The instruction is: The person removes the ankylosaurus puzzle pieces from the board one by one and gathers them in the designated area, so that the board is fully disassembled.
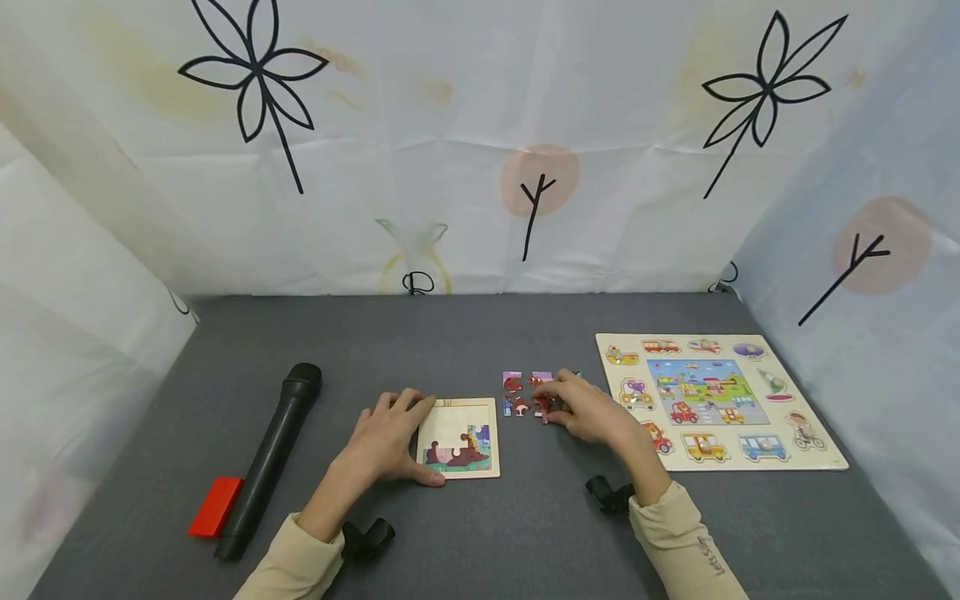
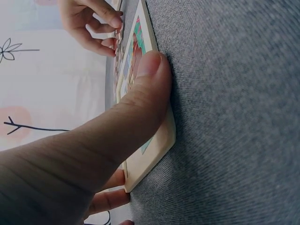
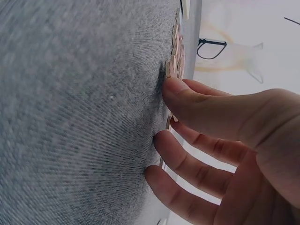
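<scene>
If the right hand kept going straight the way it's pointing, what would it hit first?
Most likely the loose puzzle pieces: the right hand is already at the cluster, pointing left across it. Its height above them is hard to judge, so it might skim over.

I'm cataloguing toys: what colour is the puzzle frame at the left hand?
The frame is pale cream; the head view shows it best.

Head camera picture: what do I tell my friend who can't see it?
A person's left hand holds a partly filled wooden puzzle tray while the right hand touches loose puzzle pieces beside it. A black microphone and red block lie to the left, a larger picture board to the right.
</scene>
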A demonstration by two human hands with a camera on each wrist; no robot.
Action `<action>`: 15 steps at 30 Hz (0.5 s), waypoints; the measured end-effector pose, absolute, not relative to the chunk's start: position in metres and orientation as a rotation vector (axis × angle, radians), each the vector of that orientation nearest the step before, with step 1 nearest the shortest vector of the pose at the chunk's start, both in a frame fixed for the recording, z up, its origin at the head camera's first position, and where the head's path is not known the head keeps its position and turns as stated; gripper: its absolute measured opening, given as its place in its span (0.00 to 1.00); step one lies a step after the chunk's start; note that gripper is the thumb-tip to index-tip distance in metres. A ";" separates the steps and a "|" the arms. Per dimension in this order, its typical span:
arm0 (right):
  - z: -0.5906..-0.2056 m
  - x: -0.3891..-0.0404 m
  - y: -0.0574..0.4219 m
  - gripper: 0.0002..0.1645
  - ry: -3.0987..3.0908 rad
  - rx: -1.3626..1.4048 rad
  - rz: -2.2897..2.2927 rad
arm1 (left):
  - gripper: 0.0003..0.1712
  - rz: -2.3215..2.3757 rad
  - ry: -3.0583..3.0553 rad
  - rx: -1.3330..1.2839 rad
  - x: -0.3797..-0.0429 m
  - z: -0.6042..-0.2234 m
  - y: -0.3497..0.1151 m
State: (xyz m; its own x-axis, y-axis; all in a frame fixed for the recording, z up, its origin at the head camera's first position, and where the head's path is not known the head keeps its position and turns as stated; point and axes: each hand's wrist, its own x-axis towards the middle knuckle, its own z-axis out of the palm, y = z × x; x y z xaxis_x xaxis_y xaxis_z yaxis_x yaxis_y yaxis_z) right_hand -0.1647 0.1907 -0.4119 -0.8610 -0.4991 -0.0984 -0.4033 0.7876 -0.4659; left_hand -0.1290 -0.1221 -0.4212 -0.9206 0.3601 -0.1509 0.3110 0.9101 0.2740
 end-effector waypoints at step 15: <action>-0.414 -0.164 0.193 0.20 2.772 -0.720 -0.664 | 0.66 0.378 2.883 0.512 -0.129 -0.423 -0.121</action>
